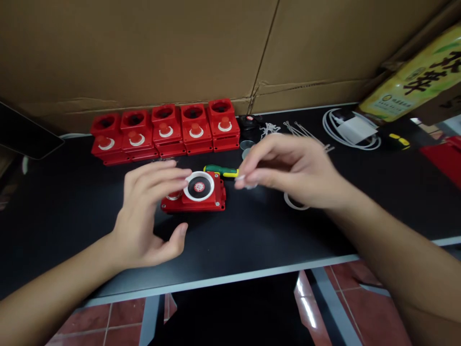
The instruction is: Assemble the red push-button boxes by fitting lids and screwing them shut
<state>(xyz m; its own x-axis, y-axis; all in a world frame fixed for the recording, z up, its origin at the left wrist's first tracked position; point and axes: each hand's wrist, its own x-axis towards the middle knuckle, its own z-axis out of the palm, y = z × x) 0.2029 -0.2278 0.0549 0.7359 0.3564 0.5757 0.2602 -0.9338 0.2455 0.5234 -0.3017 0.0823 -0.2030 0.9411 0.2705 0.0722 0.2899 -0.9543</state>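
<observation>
Pinching a small, pale, blurred piece (pixel 240 178) between thumb and fingertip, the right hand (pixel 293 168) hangs over the tabletop (pixel 230 240), between its near and far edges; whether the piece is paper, film or plastic cannot be told. The left hand (pixel 147 216) is spread wide and grips nothing, its fingers over the left end of a red, plastic-looking box with screwed corners (pixel 190 204); whether they touch it is unclear. That box lies left of the tabletop's middle, with bare black surface between it and the near edge.

For something so slight, a light pinch by its rim would probably serve best, leaving its faces clean, while the left hand would do well to steady the box by its sides, clear of the round opening.

The box bears a raised, smooth white ring (pixel 186 192) around a matte black disc (pixel 193 186) with a red-and-white centre. Just behind it lies a green-and-yellow screwdriver handle (pixel 216 170), rounded and glossy. Along the far edge, toward the left corner, five glossy red boxes with round wells (pixel 165 129) stand in a row before creased brown cardboard (pixel 144 53).
</observation>
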